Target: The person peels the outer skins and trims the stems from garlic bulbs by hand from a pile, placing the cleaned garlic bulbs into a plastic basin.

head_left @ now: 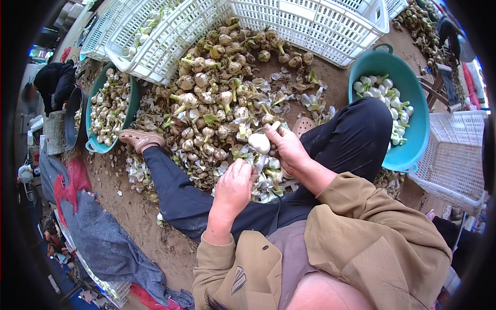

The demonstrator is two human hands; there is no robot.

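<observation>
A white, peeled garlic bulb with a short pale stem is held up by my right hand, its thumb and fingers pressed round the stem end. To the left of the bulb and a little lower, my left hand has its fingers curled together near loose green and white peelings; whether something is pinched in them is hidden. Beyond both hands and between my legs lies a large heap of unpeeled garlic, brownish and dirty. White skins are piled just under my hands.
A green tub at the right holds white bulbs. At the left, another green tub holds rougher bulbs. White crates stand behind the heap, one at the far right. Another person bends at the upper left.
</observation>
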